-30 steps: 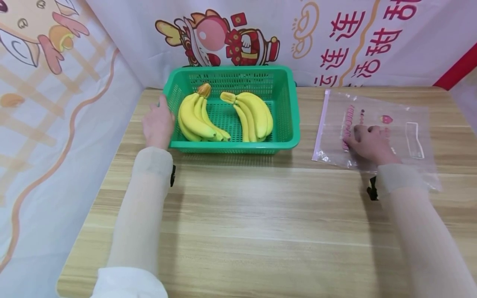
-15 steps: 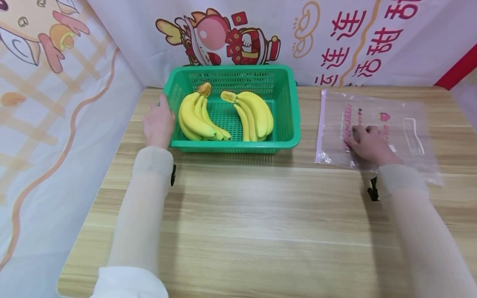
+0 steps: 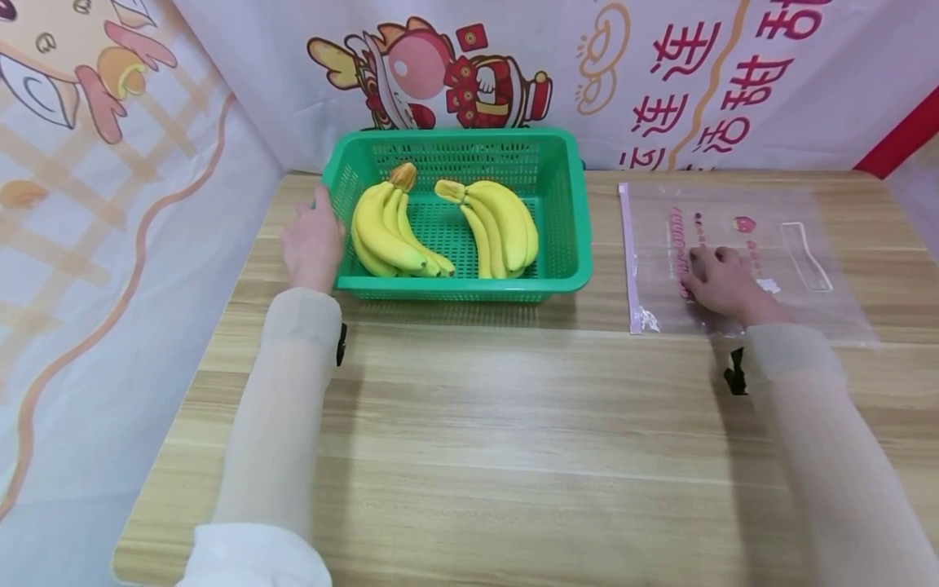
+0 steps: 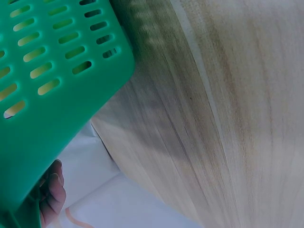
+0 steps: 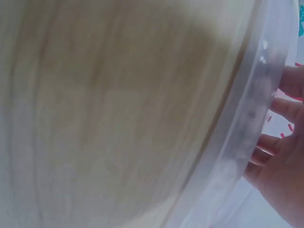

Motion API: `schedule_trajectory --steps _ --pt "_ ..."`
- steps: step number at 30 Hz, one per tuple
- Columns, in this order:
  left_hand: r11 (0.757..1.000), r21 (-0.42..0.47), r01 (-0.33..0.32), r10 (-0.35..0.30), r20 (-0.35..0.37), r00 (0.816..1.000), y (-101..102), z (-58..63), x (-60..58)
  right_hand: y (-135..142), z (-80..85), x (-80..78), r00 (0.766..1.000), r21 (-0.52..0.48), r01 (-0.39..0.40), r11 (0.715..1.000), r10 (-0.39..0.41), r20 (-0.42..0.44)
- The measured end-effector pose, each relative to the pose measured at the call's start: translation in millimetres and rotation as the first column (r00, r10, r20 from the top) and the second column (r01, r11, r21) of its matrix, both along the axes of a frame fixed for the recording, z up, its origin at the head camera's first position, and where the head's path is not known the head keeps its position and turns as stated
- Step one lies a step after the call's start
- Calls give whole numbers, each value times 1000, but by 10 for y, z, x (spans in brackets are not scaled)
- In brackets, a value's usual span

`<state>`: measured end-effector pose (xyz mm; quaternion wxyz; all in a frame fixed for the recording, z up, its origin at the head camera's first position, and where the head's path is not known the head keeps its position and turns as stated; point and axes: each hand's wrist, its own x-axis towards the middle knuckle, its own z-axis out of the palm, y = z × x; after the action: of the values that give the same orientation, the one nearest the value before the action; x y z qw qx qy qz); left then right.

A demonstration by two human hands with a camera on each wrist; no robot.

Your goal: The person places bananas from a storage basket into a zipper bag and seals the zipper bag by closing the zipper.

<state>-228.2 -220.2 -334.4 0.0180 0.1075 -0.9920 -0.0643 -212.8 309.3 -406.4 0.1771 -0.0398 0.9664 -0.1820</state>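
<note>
A green plastic basket (image 3: pixel 455 287) stands at the back of the table, holding two bunches of bananas, one on the left (image 3: pixel 385 232) and one on the right (image 3: pixel 506 224). My left hand (image 3: pixel 313 249) grips the basket's left rim; in the left wrist view its curled fingers (image 4: pixel 56 190) show under the rim. To the right lies a clear zip bag (image 3: pixel 763 200) with pink print and a lilac zip strip, flat on the wood. My right hand (image 3: pixel 725 285) rests on the bag with fingertips pressing its middle. The right wrist view shows those fingers (image 5: pixel 270 142) slightly bent at the bag's surface.
The wooden table (image 3: pixel 513 440) extends toward me between both arms. A printed white cloth (image 3: pixel 572 73) hangs behind the basket, and another patterned cloth (image 3: pixel 81 269) covers the left side. A black wrist strap (image 3: pixel 736 371) shows at the right cuff.
The bag has turned counterclockwise under my right hand: its zip strip's far end moved left and its right side swung away from me. The left hand and basket stay put.
</note>
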Motion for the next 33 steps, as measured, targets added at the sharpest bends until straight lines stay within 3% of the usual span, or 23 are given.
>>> schedule_trajectory --steps 11,20,33 --pt "1000 2 1 -1 13 1000 -9 3 -6 -316 102 -75 995 -22 -21 1000 19 -95" --pt "1000 0 5 -5 18 1000 2 8 -1 -640 124 -34 995 -34 -72 997 70 -66" --pt "1000 11 2 -3 30 1000 0 12 -15 -758 95 -9 995 56 -103 993 104 -7"
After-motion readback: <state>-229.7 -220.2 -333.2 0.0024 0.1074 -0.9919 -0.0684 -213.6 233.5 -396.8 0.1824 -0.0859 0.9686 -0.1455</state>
